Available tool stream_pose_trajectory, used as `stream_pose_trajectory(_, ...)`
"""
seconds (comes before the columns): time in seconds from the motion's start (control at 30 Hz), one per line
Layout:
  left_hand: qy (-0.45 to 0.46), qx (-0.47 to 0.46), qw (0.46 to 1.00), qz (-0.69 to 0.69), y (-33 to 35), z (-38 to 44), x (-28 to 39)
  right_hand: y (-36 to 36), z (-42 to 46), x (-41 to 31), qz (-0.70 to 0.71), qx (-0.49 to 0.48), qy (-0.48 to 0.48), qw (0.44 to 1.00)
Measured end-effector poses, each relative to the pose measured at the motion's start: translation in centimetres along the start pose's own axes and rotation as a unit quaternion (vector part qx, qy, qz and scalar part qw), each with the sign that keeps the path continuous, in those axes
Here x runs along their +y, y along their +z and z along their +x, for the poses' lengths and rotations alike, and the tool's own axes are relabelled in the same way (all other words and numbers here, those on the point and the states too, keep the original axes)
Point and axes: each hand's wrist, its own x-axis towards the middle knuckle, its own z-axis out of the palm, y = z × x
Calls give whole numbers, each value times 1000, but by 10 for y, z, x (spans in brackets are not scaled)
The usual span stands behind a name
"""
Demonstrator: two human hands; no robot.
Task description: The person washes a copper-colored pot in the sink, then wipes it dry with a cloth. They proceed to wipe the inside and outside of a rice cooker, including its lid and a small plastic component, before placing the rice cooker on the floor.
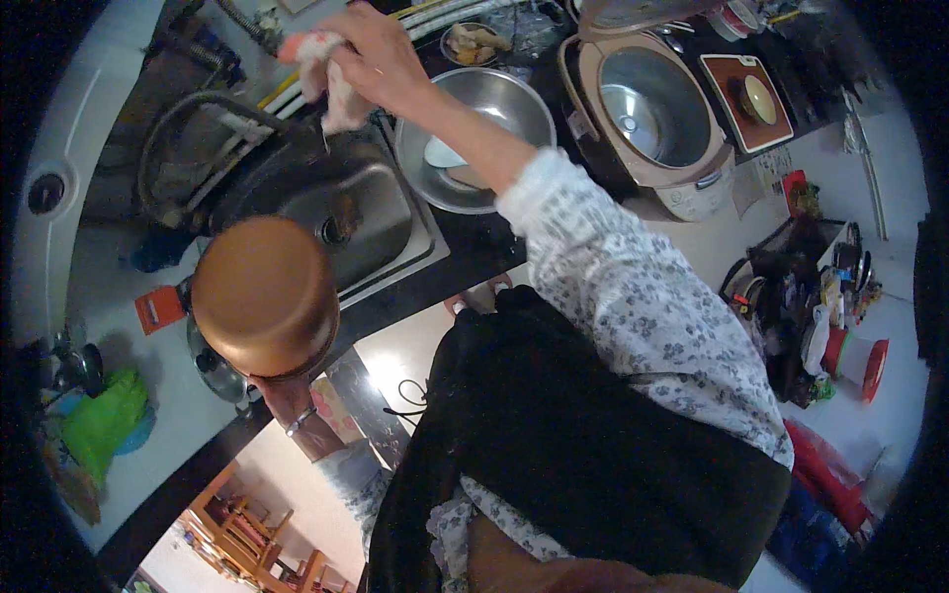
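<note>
At the upper left, my right hand (pixel 378 59) is closed round a crumpled, wet-looking pink and white cloth (pixel 341 93), raised over the far edge of the stainless steel sink (pixel 371 215). On the left, my left hand (pixel 278 393) holds up a copper-coloured pot (pixel 259 289), its base turned to the camera; the pot hides most of the fingers. The pot overlaps the sink's near left part in view. A steel basin (pixel 530 126) with a pale, bowl-like piece inside stands right of the sink, under my right forearm.
An open rice cooker (pixel 652 104) stands right of the basin. Beyond the basin is a small bowl of food pieces (pixel 474 44). A glass lid (pixel 222 370) lies behind the pot, near a green cloth or bag (pixel 107 422). A brown board (pixel 745 104) lies at the upper right.
</note>
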Motion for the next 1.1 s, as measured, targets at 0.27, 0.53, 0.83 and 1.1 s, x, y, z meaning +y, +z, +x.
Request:
stream_pose_trajectory(0.27,-35,25,999,20,25,6,3,-1,-35,-15,-36,-155,40,986)
stream_pose_trajectory(0.53,-8,-99,990,103,92,3,2,-21,-108,-94,192,-314,89,926)
stream_pose_trajectory(0.83,88,-244,932,254,145,-6,1,-71,-168,-117,160,-148,199,955)
stream_pose_trajectory(1.1,346,-326,702,530,259,-98,-12,-200,-210,-116,177,-91,236,951)
